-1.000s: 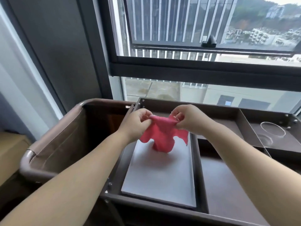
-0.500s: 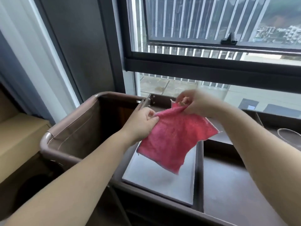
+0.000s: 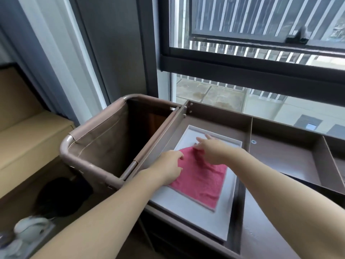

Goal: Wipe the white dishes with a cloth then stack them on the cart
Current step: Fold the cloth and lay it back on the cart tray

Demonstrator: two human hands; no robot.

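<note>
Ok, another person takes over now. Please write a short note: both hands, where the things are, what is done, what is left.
Left hand: rests on the left edge of the pink cloth; whether it pinches, I cannot tell.
Right hand: fingers straight, pressing the cloth's far corner.
Cloth: spread flat on the white tray in the left compartment of the cart.
White dishes: blurred, low on the left, outside the cart.
Done: cloth laid out.
Left: wipe the dishes, stack them on the cart.
</note>
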